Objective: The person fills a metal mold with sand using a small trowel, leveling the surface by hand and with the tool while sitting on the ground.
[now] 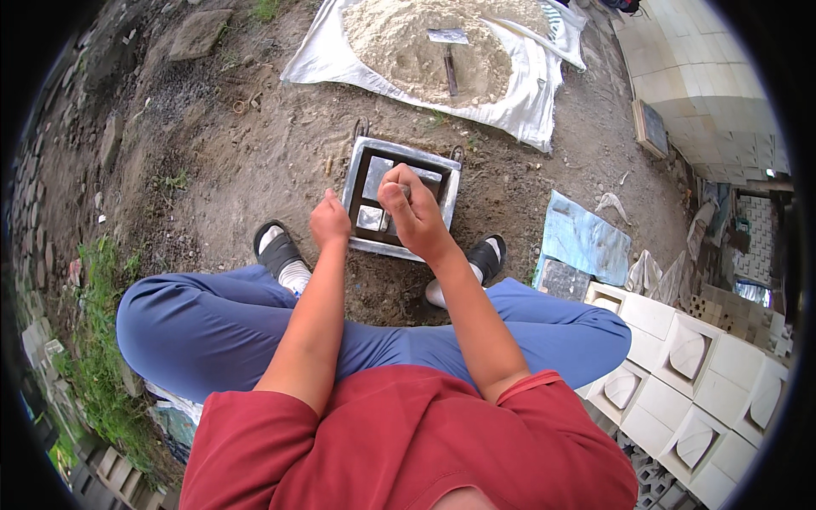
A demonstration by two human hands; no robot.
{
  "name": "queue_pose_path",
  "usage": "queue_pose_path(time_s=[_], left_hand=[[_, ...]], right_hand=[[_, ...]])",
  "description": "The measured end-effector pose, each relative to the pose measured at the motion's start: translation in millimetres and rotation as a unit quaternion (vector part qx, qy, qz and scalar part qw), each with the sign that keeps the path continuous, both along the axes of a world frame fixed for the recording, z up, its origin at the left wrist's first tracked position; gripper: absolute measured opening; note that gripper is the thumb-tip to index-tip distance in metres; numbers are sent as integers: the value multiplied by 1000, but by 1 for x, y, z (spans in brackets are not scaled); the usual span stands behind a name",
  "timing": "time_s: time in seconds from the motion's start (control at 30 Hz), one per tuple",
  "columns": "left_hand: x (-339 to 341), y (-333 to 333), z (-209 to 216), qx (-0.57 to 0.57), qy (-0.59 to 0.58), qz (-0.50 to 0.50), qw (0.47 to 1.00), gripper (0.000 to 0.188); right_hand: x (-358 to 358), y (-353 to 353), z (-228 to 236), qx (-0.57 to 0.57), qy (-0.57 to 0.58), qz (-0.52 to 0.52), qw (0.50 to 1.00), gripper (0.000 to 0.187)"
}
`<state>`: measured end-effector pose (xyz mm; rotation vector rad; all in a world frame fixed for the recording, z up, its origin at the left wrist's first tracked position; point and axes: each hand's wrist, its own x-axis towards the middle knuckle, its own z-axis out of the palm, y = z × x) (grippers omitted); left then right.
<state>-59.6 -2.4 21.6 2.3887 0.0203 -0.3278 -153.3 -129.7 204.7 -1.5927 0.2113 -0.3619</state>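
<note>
A square metal mould [360, 161] with a raised rim and shiny inner blocks sits on the dirt between my feet. Over its middle, my right hand [414, 212] is closed in a fist; a small greyish end shows at the curled fingers, but what it belongs to is hidden. My left hand [330, 219] is closed beside the mould's left rim, thumb upward. Whether it touches the rim or holds anything I cannot tell. Small wire loops stand at the mould's far corners.
Beyond the mould, pale sandy powder [382, 42] is heaped on a white sack sheet [319, 64], with a flat-bladed hand tool [450, 72] lying on it. At right are a blue sheet [585, 238], cast white blocks [659, 387] and a stacked block wall [701, 76].
</note>
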Motion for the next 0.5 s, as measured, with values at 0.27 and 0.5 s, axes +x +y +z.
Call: queue_pose_path(time_s=[0.27, 0.5], left_hand=[[3, -3, -2, 17, 0, -17, 1000, 66], [-4, -7, 6, 9, 9, -18, 1000, 65]], right_hand=[[-4, -3, -37, 36, 36, 1, 999, 39], [-24, 5, -47, 18, 26, -22, 999, 42]])
